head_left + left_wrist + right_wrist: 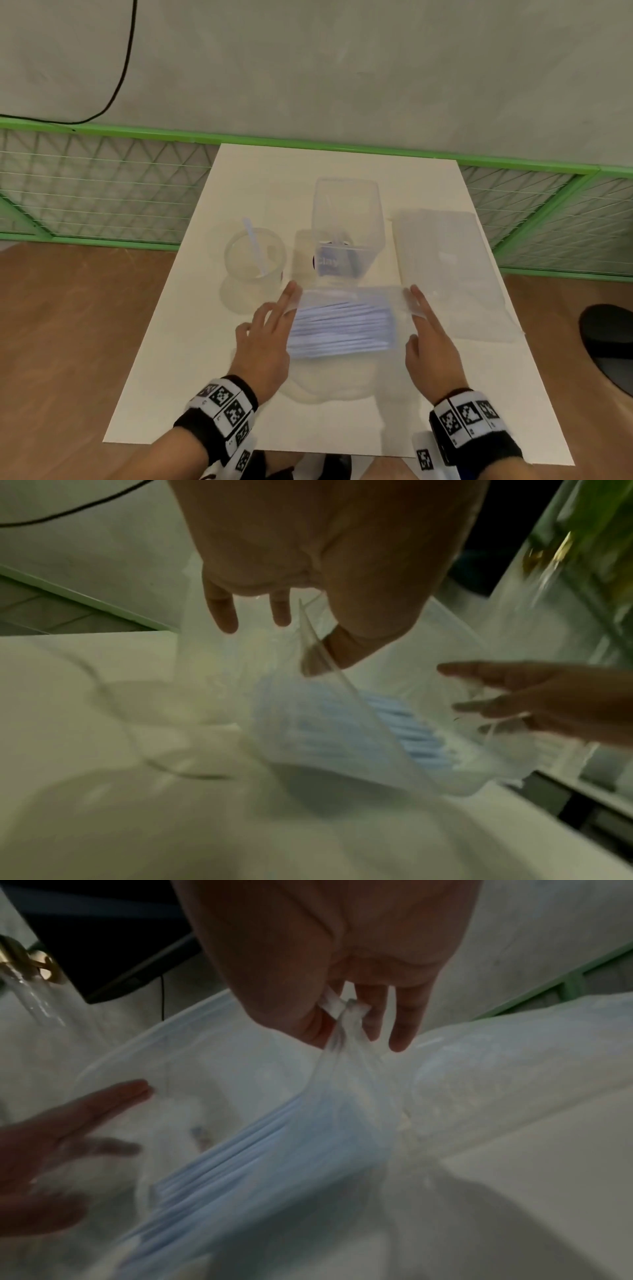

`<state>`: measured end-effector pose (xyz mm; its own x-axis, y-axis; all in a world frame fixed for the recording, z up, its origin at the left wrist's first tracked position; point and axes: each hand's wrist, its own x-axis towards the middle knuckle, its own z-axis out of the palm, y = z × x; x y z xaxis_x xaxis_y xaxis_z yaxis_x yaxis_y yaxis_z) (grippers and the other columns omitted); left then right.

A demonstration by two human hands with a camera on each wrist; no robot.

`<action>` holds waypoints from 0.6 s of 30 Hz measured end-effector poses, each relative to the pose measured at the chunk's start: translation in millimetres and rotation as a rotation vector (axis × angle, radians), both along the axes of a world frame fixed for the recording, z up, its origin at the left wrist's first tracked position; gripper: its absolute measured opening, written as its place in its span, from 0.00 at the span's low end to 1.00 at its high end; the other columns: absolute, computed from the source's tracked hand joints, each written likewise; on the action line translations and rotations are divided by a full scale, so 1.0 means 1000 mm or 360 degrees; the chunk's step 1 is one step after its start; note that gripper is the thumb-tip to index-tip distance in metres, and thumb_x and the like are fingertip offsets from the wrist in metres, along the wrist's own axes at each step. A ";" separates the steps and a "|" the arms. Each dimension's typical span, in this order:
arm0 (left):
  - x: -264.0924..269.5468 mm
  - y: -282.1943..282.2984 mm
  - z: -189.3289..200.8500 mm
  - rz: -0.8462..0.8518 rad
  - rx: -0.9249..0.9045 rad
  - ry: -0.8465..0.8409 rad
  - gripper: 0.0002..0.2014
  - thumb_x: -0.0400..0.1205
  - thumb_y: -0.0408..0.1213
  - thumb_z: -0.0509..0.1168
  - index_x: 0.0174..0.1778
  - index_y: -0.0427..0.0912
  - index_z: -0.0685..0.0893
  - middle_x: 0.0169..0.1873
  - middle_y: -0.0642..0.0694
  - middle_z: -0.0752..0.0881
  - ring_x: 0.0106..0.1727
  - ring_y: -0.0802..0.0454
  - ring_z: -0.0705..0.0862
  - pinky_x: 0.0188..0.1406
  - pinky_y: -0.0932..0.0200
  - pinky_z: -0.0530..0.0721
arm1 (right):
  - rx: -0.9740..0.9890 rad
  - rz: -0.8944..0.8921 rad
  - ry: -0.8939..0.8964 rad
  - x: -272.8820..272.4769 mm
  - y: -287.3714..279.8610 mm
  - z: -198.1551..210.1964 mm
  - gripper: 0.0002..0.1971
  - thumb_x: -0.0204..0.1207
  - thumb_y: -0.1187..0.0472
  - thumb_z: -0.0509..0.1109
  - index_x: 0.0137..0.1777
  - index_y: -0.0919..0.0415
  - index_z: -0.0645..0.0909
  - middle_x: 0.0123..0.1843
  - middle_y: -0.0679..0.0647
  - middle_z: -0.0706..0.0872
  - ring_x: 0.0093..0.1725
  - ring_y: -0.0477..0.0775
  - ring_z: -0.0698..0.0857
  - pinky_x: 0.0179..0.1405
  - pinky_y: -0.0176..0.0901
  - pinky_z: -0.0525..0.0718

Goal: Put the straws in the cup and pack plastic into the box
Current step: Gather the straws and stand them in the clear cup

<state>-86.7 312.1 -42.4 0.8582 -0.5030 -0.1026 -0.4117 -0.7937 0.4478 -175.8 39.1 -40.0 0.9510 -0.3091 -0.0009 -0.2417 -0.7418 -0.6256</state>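
Straws [339,329], pale blue and bundled inside a clear plastic bag [342,301], hang between the two hands above the near middle of the white table [205,377]. Far left stands the clear cup [255,255] with a single straw [255,245] leaning in it, so the first part of the job looks barely begun. The left hand [265,337] pinches the bag's left end between thumb and a finger, the other fingers held straight. Behind the bag sits the clear box [346,222], open, with a blue-labelled item [334,263] inside; its lid [442,253] seems to lie flat to the right, though blur makes that uncertain. The right hand [430,339] pinches the bag's gathered right end, index and middle fingers extended. By my reading the bag must be opened, the bundle moved into the cup, then the empty plastic packed into the box.
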 end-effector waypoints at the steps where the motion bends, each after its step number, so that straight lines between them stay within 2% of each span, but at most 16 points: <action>1: -0.003 0.006 -0.006 -0.0017 0.0026 0.0036 0.58 0.71 0.20 0.63 0.82 0.64 0.32 0.83 0.67 0.37 0.65 0.52 0.73 0.45 0.55 0.81 | 0.0005 0.0033 0.0110 -0.006 0.004 -0.004 0.46 0.73 0.80 0.59 0.85 0.40 0.53 0.86 0.31 0.49 0.69 0.36 0.73 0.50 0.31 0.76; 3: -0.004 0.016 -0.018 -0.0013 -0.0003 0.0156 0.54 0.75 0.18 0.56 0.80 0.74 0.36 0.81 0.74 0.36 0.55 0.53 0.78 0.41 0.55 0.83 | 0.0013 0.0086 0.0384 -0.013 0.009 -0.013 0.46 0.73 0.79 0.59 0.84 0.39 0.52 0.84 0.28 0.44 0.64 0.46 0.82 0.47 0.34 0.77; 4: -0.003 0.018 -0.019 -0.0009 -0.0015 0.0189 0.52 0.75 0.17 0.54 0.80 0.75 0.43 0.81 0.75 0.37 0.51 0.54 0.78 0.39 0.58 0.80 | 0.0016 0.0082 0.0480 -0.013 0.009 -0.014 0.46 0.73 0.78 0.59 0.84 0.40 0.52 0.84 0.28 0.44 0.61 0.50 0.84 0.47 0.36 0.78; 6: 0.001 0.018 -0.017 0.0022 -0.0012 0.0164 0.45 0.75 0.16 0.55 0.79 0.69 0.63 0.83 0.69 0.43 0.43 0.55 0.75 0.35 0.63 0.72 | 0.0009 0.0037 0.0592 -0.008 0.007 -0.010 0.43 0.73 0.75 0.60 0.84 0.39 0.55 0.84 0.28 0.47 0.59 0.51 0.84 0.51 0.41 0.81; 8: 0.006 0.017 -0.012 0.0071 -0.0041 0.0147 0.40 0.74 0.16 0.58 0.75 0.62 0.73 0.85 0.61 0.49 0.42 0.54 0.75 0.36 0.63 0.71 | -0.0024 -0.0012 0.0680 -0.001 0.006 -0.003 0.41 0.74 0.72 0.59 0.83 0.37 0.56 0.85 0.28 0.49 0.58 0.52 0.84 0.52 0.43 0.81; 9: 0.008 0.017 -0.009 0.0068 -0.0043 0.0137 0.39 0.74 0.16 0.58 0.74 0.61 0.75 0.85 0.58 0.51 0.43 0.52 0.77 0.36 0.62 0.72 | -0.0060 -0.0033 0.0710 0.003 0.005 0.000 0.40 0.75 0.71 0.59 0.83 0.36 0.57 0.85 0.29 0.50 0.55 0.52 0.84 0.50 0.44 0.79; 12: 0.013 0.025 -0.011 0.0030 -0.0083 0.0069 0.39 0.71 0.14 0.61 0.71 0.58 0.78 0.85 0.56 0.54 0.61 0.48 0.82 0.32 0.57 0.80 | -0.0258 -0.0054 0.0719 0.007 0.004 0.010 0.36 0.77 0.69 0.59 0.80 0.35 0.62 0.85 0.31 0.50 0.46 0.52 0.81 0.42 0.42 0.75; 13: 0.013 0.030 -0.012 0.0023 -0.0108 0.0042 0.39 0.69 0.13 0.62 0.70 0.57 0.79 0.84 0.56 0.55 0.64 0.48 0.81 0.32 0.56 0.83 | -0.0333 -0.0068 0.0698 0.006 0.004 0.013 0.33 0.78 0.68 0.60 0.78 0.35 0.66 0.85 0.33 0.54 0.47 0.53 0.82 0.41 0.42 0.75; 15: 0.011 0.038 -0.013 0.0013 -0.0136 0.0029 0.41 0.67 0.12 0.62 0.72 0.56 0.77 0.84 0.56 0.55 0.65 0.49 0.81 0.33 0.59 0.84 | -0.0472 -0.0095 0.0643 -0.001 0.004 0.016 0.26 0.80 0.65 0.61 0.72 0.36 0.75 0.81 0.37 0.64 0.52 0.53 0.84 0.40 0.42 0.78; 17: 0.007 0.040 -0.011 0.0006 -0.0150 0.0100 0.47 0.67 0.13 0.61 0.80 0.56 0.67 0.84 0.61 0.50 0.69 0.51 0.77 0.42 0.61 0.85 | -0.0558 -0.0109 0.0611 -0.008 0.007 0.017 0.23 0.81 0.64 0.61 0.69 0.37 0.79 0.76 0.38 0.70 0.54 0.52 0.84 0.40 0.43 0.80; 18: 0.005 0.039 -0.010 0.0002 -0.0160 0.0159 0.49 0.68 0.13 0.59 0.83 0.56 0.60 0.84 0.64 0.46 0.73 0.52 0.74 0.51 0.58 0.85 | -0.0567 -0.0103 0.0625 -0.010 0.009 0.017 0.24 0.80 0.65 0.61 0.71 0.37 0.77 0.76 0.38 0.70 0.55 0.52 0.84 0.40 0.43 0.81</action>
